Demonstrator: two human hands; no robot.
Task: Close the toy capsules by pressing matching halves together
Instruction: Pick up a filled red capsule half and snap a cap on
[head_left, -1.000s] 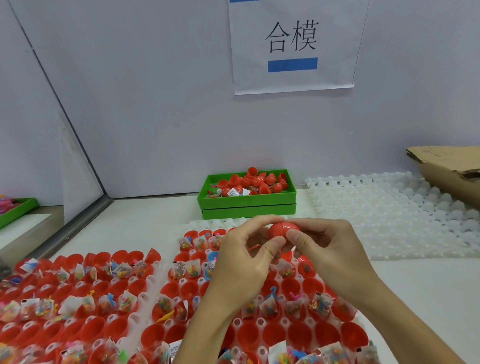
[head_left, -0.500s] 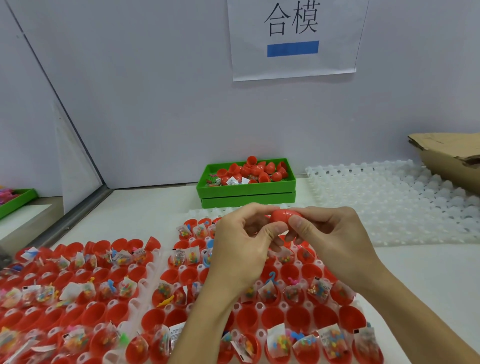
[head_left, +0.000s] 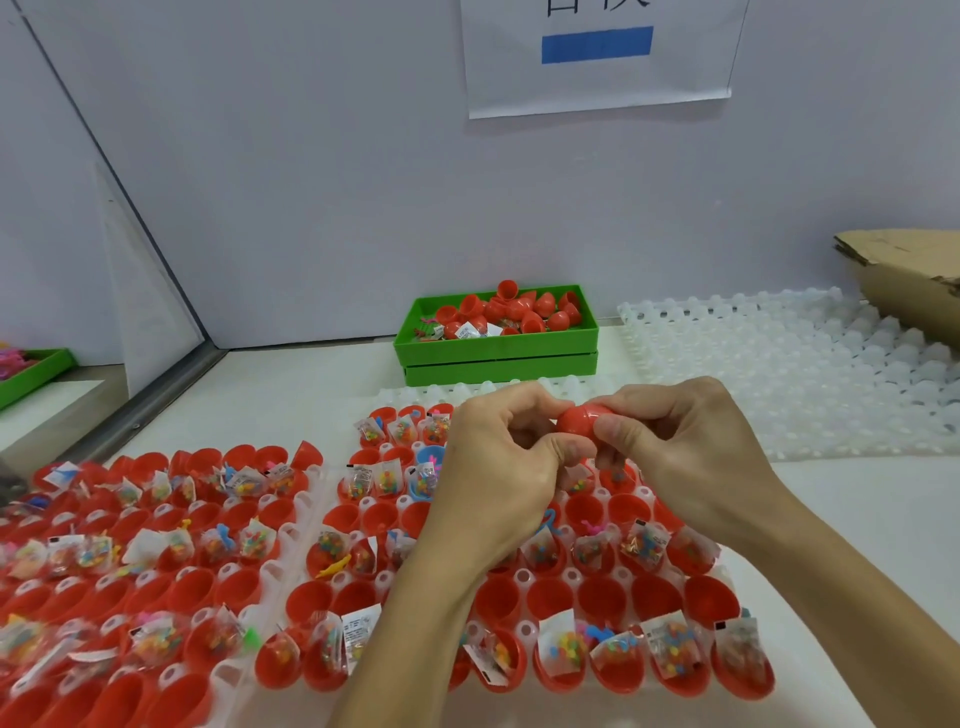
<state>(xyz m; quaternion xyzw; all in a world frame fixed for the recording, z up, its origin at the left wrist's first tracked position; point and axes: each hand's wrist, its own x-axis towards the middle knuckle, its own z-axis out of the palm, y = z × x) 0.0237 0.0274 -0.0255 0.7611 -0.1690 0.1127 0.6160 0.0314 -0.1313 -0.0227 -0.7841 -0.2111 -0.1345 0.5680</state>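
head view — left hand (head_left: 498, 467) and right hand (head_left: 675, 452), fingers curled, both pinching one red capsule (head_left: 579, 422)

Your white table (head_left: 291, 395) carries two white trays (head_left: 311, 525) of red capsule halves (head_left: 602, 597), stacked green bins (head_left: 498, 358) at the rear, empty white trays (head_left: 810, 374) and a cardboard box (head_left: 904, 280) at right.

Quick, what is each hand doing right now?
Left hand: fingers curled, pinching the red capsule.
Right hand: gripping the same capsule from the other side.
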